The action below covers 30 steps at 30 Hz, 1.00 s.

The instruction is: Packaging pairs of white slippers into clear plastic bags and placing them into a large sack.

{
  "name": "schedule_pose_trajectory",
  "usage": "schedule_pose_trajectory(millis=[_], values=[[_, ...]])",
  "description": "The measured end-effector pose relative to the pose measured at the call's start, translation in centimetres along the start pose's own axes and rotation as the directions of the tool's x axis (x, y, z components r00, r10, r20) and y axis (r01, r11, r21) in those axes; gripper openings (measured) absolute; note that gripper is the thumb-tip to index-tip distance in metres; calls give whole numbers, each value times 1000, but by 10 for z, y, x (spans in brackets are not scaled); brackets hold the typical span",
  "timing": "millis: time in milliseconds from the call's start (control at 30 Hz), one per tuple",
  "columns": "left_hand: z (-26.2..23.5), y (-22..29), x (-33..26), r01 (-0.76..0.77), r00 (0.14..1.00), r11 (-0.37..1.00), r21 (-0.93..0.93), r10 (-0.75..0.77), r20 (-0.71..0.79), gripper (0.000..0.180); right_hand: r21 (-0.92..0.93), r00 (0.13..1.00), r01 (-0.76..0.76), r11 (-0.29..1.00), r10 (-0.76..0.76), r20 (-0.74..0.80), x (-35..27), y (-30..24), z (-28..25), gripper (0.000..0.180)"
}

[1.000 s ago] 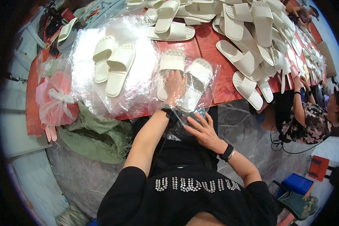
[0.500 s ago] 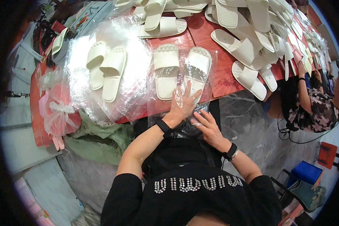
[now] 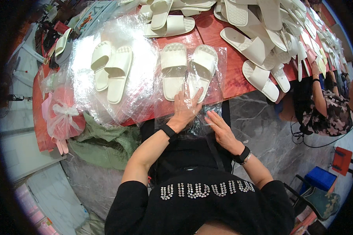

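Note:
Two cream slippers, the left slipper (image 3: pixel 173 70) and the right slipper (image 3: pixel 202 72), lie side by side in a clear plastic bag (image 3: pixel 219 80) at the table's front edge. The right one is tilted, its heel close to its mate. My left hand (image 3: pixel 185 111) rests with spread fingers on the heel end of the right slipper; whether it is inside the bag I cannot tell. By the bag's near end is my right hand (image 3: pixel 225 135), fingers stretched out and holding nothing visible. Left of the bag, another cream pair (image 3: pixel 115 72) lies on stacked clear bags (image 3: pixel 82 78).
A heap of cream slippers (image 3: pixel 259 47) covers the back right of the red table (image 3: pixel 239 82). A knotted pink bag (image 3: pixel 64 121) hangs at the left edge, near a green cloth (image 3: pixel 102 145). Farther right sits another person (image 3: pixel 329 109); a blue bin (image 3: pixel 319 178) stands low right.
The bagged right slipper has shifted left, its heel now nearer the left slipper. My left hand has drawn slightly back and left on it. My right hand has moved slightly right.

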State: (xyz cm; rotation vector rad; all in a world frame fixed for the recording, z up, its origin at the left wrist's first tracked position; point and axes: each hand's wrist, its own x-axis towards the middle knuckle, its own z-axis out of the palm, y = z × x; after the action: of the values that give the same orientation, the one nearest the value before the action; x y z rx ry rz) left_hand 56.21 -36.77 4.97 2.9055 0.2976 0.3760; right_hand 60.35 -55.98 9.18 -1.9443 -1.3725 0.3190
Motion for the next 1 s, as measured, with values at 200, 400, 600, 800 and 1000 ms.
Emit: schedule_pose_trajectory(millis=[200,400,600,800,1000], values=[[-7,22,26,176,948,983,-60,-153,281,65,-1,999,1,1000,-1,43,3,-3,0,60],[-1,16,31,142,971,990,18,-142,192,63,0,998,1,1000,-1,61,2,-4,3,60],[0,13,16,135,990,990,53,-136,35,63,37,999,-49,998,49,6,-3,2,9,57],[-7,19,33,218,938,974,58,-226,265,65,20,994,-12,1000,10,105,-3,-2,1,60],[1,5,6,-26,997,977,214,11,70,65,146,989,78,986,-57,-140,-26,11,-14,36]])
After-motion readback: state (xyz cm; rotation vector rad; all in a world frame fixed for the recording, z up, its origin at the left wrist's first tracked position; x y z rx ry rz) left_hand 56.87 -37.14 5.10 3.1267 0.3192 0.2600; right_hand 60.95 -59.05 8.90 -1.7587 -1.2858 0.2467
